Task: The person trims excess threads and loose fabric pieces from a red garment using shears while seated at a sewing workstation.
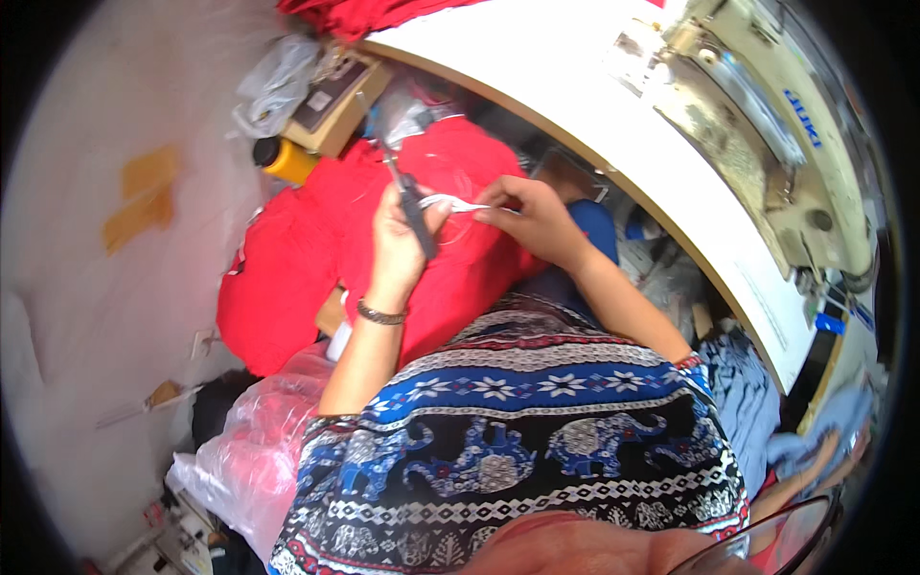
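My left hand (398,230) is closed round a pair of black-handled scissors (416,218), whose metal blades point away from me. Between its thumb and fingers it also grips one end of a thin white strip (455,204). The strip runs across to my right hand (527,216), which pinches the other end with thumb and fingertips. Both hands are raised over a large heap of red cloth (460,278) spread over my lap and to the left. Whether the strip is joined to the cloth, I cannot tell.
A white worktable (556,57) curves along the right, bearing a sewing machine (815,144). At the far left stand a cardboard box (340,120), a plastic bag (278,86) and a yellow bottle (287,161). Clear plastic (249,450) lies near left. Another person's arm (800,484) shows at lower right.
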{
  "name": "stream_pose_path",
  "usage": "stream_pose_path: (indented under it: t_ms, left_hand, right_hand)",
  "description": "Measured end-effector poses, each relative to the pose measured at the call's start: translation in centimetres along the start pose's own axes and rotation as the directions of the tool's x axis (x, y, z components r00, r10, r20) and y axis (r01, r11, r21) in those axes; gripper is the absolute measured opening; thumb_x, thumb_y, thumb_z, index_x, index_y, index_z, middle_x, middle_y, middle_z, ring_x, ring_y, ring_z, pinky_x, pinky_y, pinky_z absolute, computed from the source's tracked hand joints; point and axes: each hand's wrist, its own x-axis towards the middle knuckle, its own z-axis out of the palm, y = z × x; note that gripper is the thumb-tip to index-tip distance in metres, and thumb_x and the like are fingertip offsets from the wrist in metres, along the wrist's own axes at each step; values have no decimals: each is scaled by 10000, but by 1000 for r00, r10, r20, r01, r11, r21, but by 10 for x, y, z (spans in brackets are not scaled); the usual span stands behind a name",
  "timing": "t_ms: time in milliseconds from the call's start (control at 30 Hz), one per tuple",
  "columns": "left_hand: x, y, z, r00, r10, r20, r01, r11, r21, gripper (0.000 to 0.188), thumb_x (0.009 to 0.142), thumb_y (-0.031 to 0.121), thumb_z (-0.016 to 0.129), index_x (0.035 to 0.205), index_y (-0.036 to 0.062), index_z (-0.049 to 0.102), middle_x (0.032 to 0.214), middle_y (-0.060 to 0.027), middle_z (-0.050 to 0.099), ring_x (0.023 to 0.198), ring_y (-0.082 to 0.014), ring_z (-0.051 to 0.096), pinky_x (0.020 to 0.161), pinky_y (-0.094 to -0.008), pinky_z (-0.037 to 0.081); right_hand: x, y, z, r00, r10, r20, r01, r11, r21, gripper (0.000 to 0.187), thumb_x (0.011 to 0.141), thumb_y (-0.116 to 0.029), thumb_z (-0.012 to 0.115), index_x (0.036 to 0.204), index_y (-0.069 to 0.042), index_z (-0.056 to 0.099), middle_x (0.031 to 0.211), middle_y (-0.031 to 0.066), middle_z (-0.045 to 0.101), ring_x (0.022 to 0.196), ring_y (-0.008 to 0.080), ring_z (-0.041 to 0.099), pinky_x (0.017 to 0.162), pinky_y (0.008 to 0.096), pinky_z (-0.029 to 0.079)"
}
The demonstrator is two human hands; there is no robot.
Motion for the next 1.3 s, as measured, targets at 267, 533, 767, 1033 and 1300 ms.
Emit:
stream_pose_path:
  t_ms: [267, 533, 767, 1033, 1300]
  left_hand:
    - [-2, 5, -1, 994, -101, 31, 104, 990, -93, 294, 768, -31, 731, 979, 53, 544, 876, -17, 631, 749, -83, 587, 648, -200, 471]
    - [2, 1, 3, 999, -20, 41, 24, 995, -95, 271, 806, -28, 696, 988, 46, 509, 866, -60, 653, 753, -82, 620, 627, -193, 503]
    - [1, 3, 1, 997, -59, 53, 60, 998, -18, 265, 791, -34, 714, 951, 58, 525, 831, -52, 645, 703, -112, 610, 606, -218, 496]
    - [2, 8, 0, 1000, 25, 15, -26, 999, 36, 257, 803, -7, 713, 952, 49, 512, 822, -16, 617, 707, -66, 584, 603, -191, 475]
    - [4, 39, -58, 956, -248, 155, 162, 890, 425, 184, 824, 96, 685, 950, 23, 573, 744, 17, 563, 663, -77, 514, 602, -233, 425]
  right_hand:
    - [3, 13, 10, 981, 153, 118, -189, 893, 410, 130, 859, -52, 666, 973, -2, 628, 881, 2, 644, 807, 49, 582, 724, 199, 462]
    - [1, 13, 9, 979, 161, 127, -197, 911, 362, 141, 869, -54, 656, 992, 9, 625, 903, 12, 647, 829, 52, 588, 748, 199, 465]
    - [2, 11, 13, 1000, -5, -5, 6, 985, 172, 185, 841, -69, 681, 1010, -13, 628, 862, 2, 647, 840, 89, 597, 752, 236, 474]
    - [7, -2, 15, 973, -230, -20, 200, 880, -431, 150, 823, -90, 691, 940, 2, 672, 825, 31, 655, 803, 124, 608, 746, 274, 464]
    - [10, 16, 17, 985, 157, -74, -108, 889, 444, 166, 918, -85, 592, 996, 36, 674, 987, 50, 679, 922, 85, 602, 849, 218, 457]
